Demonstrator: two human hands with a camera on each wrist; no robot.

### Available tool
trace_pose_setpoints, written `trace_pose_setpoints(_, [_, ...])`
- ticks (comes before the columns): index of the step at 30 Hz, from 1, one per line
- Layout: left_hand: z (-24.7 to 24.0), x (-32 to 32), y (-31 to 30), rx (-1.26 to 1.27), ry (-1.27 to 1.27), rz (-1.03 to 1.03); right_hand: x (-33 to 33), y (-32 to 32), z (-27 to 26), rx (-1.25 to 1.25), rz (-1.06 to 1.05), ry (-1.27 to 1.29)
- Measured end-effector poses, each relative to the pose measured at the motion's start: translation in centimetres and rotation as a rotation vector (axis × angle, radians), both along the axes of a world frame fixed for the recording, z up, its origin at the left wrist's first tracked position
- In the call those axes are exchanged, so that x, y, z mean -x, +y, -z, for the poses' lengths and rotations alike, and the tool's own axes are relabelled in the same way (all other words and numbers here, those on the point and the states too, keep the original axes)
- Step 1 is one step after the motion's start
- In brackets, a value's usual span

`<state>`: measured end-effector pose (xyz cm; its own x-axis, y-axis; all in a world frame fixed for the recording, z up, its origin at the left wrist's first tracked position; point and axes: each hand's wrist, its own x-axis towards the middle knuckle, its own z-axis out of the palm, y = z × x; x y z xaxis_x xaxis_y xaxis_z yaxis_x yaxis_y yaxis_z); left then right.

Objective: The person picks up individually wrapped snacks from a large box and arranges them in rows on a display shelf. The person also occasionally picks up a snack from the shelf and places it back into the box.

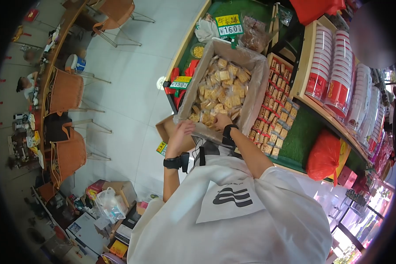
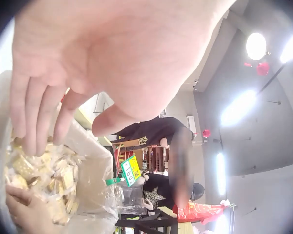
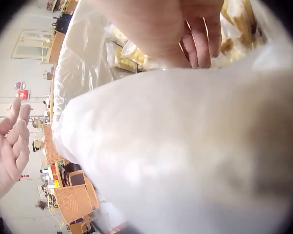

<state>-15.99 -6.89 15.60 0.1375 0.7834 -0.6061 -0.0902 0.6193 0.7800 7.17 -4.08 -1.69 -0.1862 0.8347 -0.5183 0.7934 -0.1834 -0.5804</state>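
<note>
A long box (image 1: 257, 94) lined with clear plastic holds a heap of individually wrapped, pale yellow square crackers (image 1: 224, 94). At its near end my right hand (image 1: 223, 121) reaches down among the packets. The right wrist view shows several fingers (image 3: 200, 44) of that hand pointing into the heap, their tips hidden; I cannot tell whether they pinch a packet. My left hand (image 1: 185, 129) hovers at the box's near left corner, palm bare and fingers (image 2: 36, 114) loosely extended, holding nothing. White plastic lining (image 3: 136, 146) fills much of the right wrist view.
Rows of small wrapped bars (image 1: 273, 108) lie right of the box on green matting. A price sign (image 1: 229, 25) is clipped to the box's far end. Stacked red-and-white tubs (image 1: 332, 79) line a shelf at right, near a red bag (image 1: 323, 154). Wicker chairs (image 1: 68, 154) stand at left.
</note>
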Motion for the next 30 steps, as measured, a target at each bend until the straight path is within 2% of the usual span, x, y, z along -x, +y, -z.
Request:
trace_pose_setpoints(1, [-0.1, 0.5, 0.0, -0.019, -0.003, -0.028, 0.0, -0.2, 0.0, -0.071, 0.018, -0.003])
trace_pose_setpoints(4, [-0.7, 1.7, 0.3, -0.060, 0.019, -0.040, 0.0, -0.1, -1.2, 0.036, 0.053, -0.040])
trace_pose_setpoints(7, [-0.9, 1.8, 0.7, -0.060, 0.030, -0.020, -0.2, -0.5, -3.5, -0.007, 0.046, -0.006])
trace_pose_setpoints(10, [-0.3, 0.7, 1.2, -0.069, -0.009, -0.015, -0.5, -1.9, -7.3, -0.274, 0.325, 0.327])
trace_pose_setpoints(11, [-0.2, 0.1, 1.4, -0.070, -0.010, 0.033, -0.8, -2.3, -8.7, -0.253, 0.398, 0.406])
trace_pose_setpoints(16, [0.3, -5.0, 1.4, -0.064, -0.027, 0.201, -4.4, -4.6, -14.9, -0.412, 0.737, 0.698])
trace_pose_setpoints(18, [0.0, -7.3, 1.3, -0.213, -0.121, 0.196, -6.0, -6.0, -19.0, -0.470, 0.836, 0.798])
trace_pose_setpoints(20, [-0.9, -10.0, 1.0, -0.215, -0.176, 0.184, -8.1, -7.7, -20.1, -0.531, 0.877, 0.698])
trace_pose_setpoints(22, [-3.0, -13.0, 1.0, -0.085, -0.183, 0.258, -9.3, -9.4, -22.5, -0.521, 0.983, 0.748])
trace_pose_setpoints(24, [-2.6, -15.7, 0.4, -0.071, -0.313, 0.308, -10.4, -11.0, -22.8, -0.542, 1.074, 0.789])
trace_pose_setpoints(26, [-2.5, -18.1, 0.4, -0.072, -0.236, 0.440, -11.3, -12.4, -23.6, -0.528, 1.170, 0.880])
trace_pose_setpoints(30, [-3.9, -23.2, -1.1, -0.100, -0.268, 0.439, -13.3, -15.3, -23.7, -0.585, 1.301, 0.897])
